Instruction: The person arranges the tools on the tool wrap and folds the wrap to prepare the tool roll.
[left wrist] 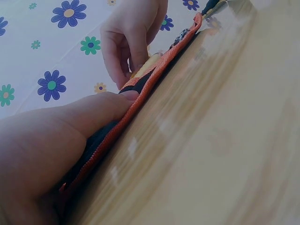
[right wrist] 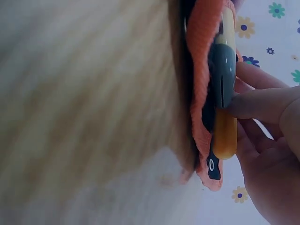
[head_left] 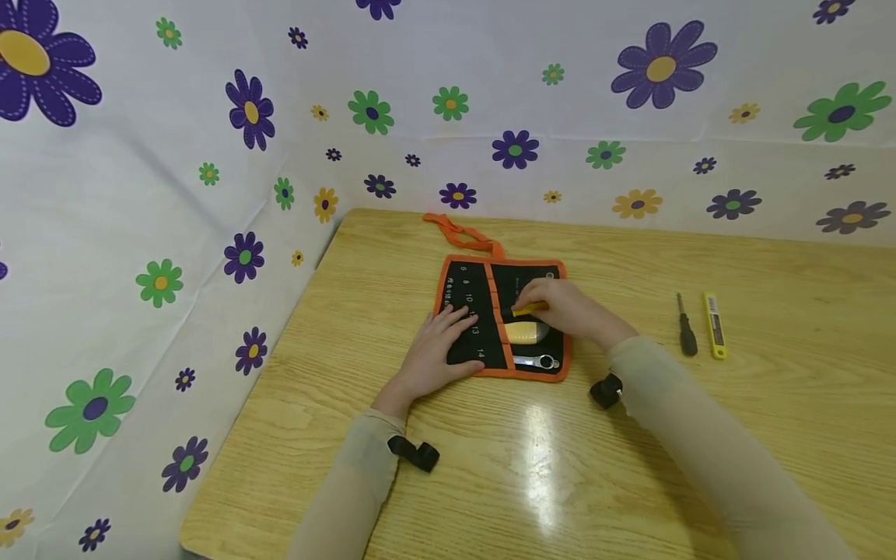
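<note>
A black tool pouch [head_left: 458,342] with orange trim lies unrolled on the table, its pockets printed with numbers. My left hand [head_left: 437,350] rests on the pouch's left part with fingers spread; in the left wrist view its thumb [left wrist: 110,105] lies along the orange edge. My right hand [head_left: 563,307] pinches a yellow-handled tool [head_left: 530,309] at the pocket edge; the tool's other end is hidden. In the right wrist view its rounded yellow handle [right wrist: 226,136] shows beside a cream-and-grey handle [right wrist: 224,70]. That cream handle [head_left: 521,333] and a ring spanner [head_left: 537,362] sit in pockets below.
On the wooden table [head_left: 630,467], right of the pouch, lie a dark-handled screwdriver [head_left: 687,330] and a yellow box-cutter-like strip [head_left: 715,327]. An orange tie strap [head_left: 465,236] trails from the pouch's top. Flower-patterned sheets [head_left: 490,70] stand behind and at the left.
</note>
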Demonstrator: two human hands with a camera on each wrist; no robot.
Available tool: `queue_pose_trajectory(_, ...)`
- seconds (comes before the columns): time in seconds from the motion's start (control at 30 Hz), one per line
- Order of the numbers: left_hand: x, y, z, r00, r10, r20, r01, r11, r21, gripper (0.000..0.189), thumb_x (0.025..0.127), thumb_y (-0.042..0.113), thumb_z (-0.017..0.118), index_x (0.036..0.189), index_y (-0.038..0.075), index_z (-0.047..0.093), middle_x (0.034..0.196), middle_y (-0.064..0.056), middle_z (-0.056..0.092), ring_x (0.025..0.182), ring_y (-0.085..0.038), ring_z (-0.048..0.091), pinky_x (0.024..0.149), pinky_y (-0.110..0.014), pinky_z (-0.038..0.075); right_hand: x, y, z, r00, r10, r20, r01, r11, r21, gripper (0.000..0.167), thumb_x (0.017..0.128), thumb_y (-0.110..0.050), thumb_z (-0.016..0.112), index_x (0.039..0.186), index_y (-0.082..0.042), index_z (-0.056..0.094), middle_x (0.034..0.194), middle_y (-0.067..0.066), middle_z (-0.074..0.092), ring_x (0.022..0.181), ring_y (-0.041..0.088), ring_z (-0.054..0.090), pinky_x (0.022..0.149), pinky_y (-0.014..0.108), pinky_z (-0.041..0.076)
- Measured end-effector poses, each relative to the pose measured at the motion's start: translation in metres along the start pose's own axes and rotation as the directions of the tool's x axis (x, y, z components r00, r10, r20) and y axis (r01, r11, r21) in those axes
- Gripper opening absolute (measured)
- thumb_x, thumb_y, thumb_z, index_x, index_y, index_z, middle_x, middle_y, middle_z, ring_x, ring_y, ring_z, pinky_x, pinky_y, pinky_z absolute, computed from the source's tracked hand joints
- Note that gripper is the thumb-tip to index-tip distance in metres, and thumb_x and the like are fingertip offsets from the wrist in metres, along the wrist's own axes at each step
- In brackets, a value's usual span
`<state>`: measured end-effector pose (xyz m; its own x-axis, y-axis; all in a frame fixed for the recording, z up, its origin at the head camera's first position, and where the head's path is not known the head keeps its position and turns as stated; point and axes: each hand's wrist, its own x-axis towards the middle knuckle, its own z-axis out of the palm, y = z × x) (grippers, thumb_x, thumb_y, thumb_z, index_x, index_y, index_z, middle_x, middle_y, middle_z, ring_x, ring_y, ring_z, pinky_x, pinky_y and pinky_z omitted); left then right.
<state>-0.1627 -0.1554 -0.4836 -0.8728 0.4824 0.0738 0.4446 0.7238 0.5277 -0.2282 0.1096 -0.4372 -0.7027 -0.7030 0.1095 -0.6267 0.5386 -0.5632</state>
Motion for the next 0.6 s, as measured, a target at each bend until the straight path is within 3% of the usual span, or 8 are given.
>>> queue_pose_trajectory(0.2,0.0008,0.0005,0.0004,1.000,-0.010,0.008,0.010,1.000,-0.001,0.076,0.085,0.050,0.067,0.148,0.020,0.038,0.155,-0.002,0.027,0.145,-0.021,0.011,0.116,-0.040,0.001,0.0036,0.0016,-0.0042,0.998,-0.063,0.027,0.065,0.996,-0.058,0.026,0.081,0.015,0.065,0.098,-0.002,0.076,0.105,0.010,0.067,0.103,0.030,0.061,0.088,0.044,0.051)
queue_pose_trajectory(0.6,-0.0004,-0.0017,0.0017,0.999,0.031,-0.020,-0.031,0.999,-0.012,0.077,0.086,0.055,0.064,0.147,0.015,0.040,0.153,-0.007,0.030,0.144,-0.026,0.013,0.116,-0.046,0.006,0.0035,0.0018,-0.0024,0.991,-0.135,0.012,0.135,0.986,-0.097,0.021,0.080,0.012,0.069,0.093,-0.003,0.077,0.101,0.010,0.068,0.096,0.028,0.065,0.079,0.037,0.055)
